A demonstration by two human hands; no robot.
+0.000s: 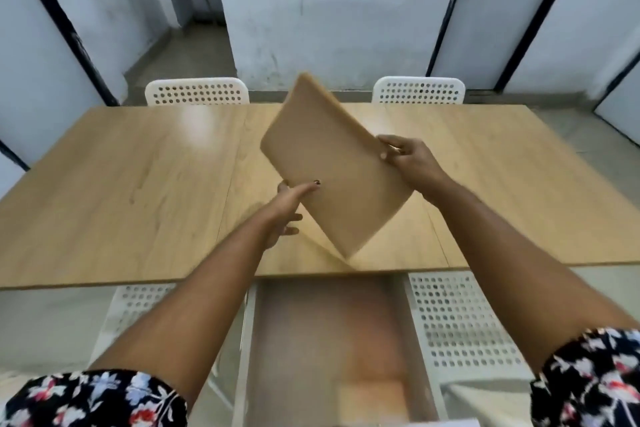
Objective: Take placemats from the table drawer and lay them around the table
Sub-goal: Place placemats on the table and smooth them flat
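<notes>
Both hands hold a tan placemat tilted in the air above the wooden bench.

The left hand grips the mat's edge at 8 o'clock, thumb on top and fingers curled beneath; the right hand pinches the edge at 3 o'clock, its fingers closed on the mat. A second, paler sheet hangs below it. The open drawer sits at 6 o'clock, white perforated chairs at 12 o'clock.
</notes>
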